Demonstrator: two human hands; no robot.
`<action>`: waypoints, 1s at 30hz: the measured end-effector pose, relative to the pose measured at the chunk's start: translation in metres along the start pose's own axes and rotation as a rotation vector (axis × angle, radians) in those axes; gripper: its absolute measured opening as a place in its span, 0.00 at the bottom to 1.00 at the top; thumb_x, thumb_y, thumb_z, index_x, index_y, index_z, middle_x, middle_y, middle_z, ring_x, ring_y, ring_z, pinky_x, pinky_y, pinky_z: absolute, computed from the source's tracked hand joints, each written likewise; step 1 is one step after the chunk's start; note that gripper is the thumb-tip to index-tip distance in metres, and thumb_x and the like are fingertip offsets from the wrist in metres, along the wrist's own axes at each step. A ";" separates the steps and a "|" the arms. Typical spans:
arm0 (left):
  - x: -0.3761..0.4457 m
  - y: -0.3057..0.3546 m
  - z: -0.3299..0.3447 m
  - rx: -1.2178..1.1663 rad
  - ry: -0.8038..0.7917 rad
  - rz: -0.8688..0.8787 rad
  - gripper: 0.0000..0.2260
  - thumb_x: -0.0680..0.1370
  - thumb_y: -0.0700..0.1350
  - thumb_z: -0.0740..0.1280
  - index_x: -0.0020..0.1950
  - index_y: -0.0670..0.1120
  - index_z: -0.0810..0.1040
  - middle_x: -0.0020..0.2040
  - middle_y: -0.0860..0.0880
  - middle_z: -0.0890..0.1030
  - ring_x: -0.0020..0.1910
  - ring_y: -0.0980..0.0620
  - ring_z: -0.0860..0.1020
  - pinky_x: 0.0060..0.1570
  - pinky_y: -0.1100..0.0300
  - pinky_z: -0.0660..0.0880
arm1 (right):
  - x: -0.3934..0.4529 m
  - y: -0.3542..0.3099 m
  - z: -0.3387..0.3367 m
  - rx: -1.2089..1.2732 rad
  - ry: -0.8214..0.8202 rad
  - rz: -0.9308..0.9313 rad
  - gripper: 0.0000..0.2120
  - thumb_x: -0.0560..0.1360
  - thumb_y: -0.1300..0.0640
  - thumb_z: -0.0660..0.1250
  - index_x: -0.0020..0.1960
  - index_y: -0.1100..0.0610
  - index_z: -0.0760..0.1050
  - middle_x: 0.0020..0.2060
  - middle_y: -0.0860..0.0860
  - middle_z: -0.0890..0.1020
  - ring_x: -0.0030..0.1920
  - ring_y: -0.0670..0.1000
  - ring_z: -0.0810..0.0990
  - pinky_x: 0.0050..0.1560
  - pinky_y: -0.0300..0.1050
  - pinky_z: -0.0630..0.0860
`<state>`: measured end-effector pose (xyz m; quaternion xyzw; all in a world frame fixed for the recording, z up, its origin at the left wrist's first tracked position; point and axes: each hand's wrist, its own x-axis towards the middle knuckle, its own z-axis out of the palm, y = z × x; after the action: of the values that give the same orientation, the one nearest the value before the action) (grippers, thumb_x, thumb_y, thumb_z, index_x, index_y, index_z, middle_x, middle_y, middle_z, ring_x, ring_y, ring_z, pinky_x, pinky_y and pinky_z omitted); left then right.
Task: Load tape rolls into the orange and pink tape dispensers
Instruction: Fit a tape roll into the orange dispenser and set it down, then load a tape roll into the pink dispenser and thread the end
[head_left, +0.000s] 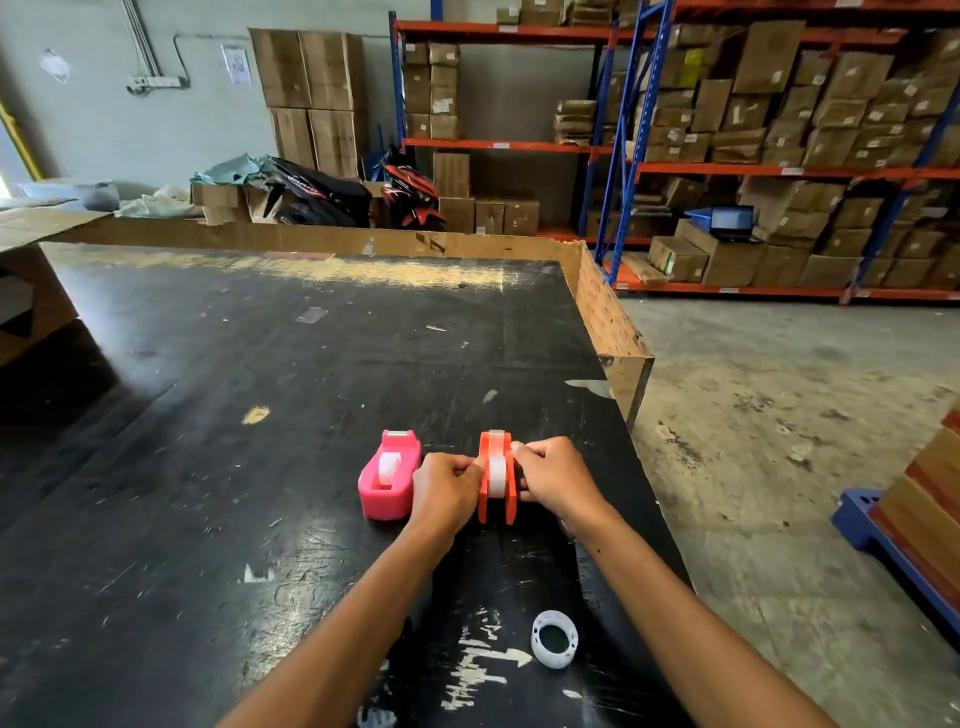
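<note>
1. The orange dispenser (497, 478) is judged to be light, stiff moulded plastic; it would slide easily on the worn black table (260, 364), so it is best steadied by its two flat side walls, as is being done here.
2. The tape roll (497, 466) seated between those walls looks light and rigid on its core, though its loose end is likely thin, sticky and easily creased; it would be taken by the edges of the roll rather than by the adhesive face.
3. The left hand (448, 488) is closed in a narrow pinch against the left wall of the orange dispenser, and the right hand (550, 475) is pinched against the right wall, with fingertips near the top of the roll. Whether the tape end itself is caught between the fingers cannot be told.
4. The orange dispenser stands near the right edge of the table, front end pointing away from the person; a pale strip of tape appears to run over its top toward the cutter.
5. The pink dispenser (388, 475) sits just beside it on the left, touching neither hand clearly, with a whitish roll already visible in its well.
6. A spare translucent ring (555, 638), seemingly an empty core or a roll, lies nearer the person, well apart from both dispensers.
</note>
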<state>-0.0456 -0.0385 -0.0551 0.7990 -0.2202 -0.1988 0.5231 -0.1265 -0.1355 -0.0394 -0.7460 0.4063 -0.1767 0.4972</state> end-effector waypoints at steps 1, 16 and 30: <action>0.001 -0.001 0.000 0.005 0.002 0.001 0.11 0.78 0.42 0.63 0.42 0.42 0.85 0.36 0.45 0.84 0.34 0.52 0.80 0.33 0.63 0.73 | 0.001 0.001 0.000 0.001 -0.001 0.003 0.16 0.76 0.53 0.61 0.38 0.62 0.79 0.33 0.55 0.78 0.36 0.53 0.79 0.50 0.63 0.80; -0.015 0.012 -0.060 -0.224 -0.057 0.045 0.07 0.78 0.37 0.63 0.46 0.39 0.80 0.35 0.46 0.81 0.33 0.53 0.78 0.34 0.63 0.76 | -0.033 -0.041 0.005 -0.128 0.167 -0.374 0.10 0.77 0.58 0.64 0.44 0.60 0.82 0.37 0.49 0.82 0.40 0.46 0.79 0.42 0.35 0.73; 0.008 -0.046 -0.130 -0.225 -0.209 -0.101 0.13 0.80 0.47 0.60 0.45 0.44 0.81 0.42 0.45 0.80 0.44 0.52 0.77 0.45 0.59 0.74 | -0.042 -0.051 0.102 -0.351 -0.110 -0.272 0.22 0.63 0.55 0.76 0.56 0.56 0.79 0.51 0.53 0.84 0.51 0.54 0.82 0.53 0.48 0.77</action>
<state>0.0391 0.0705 -0.0494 0.7205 -0.2092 -0.3303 0.5728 -0.0620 -0.0328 -0.0331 -0.8775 0.2990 -0.1276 0.3526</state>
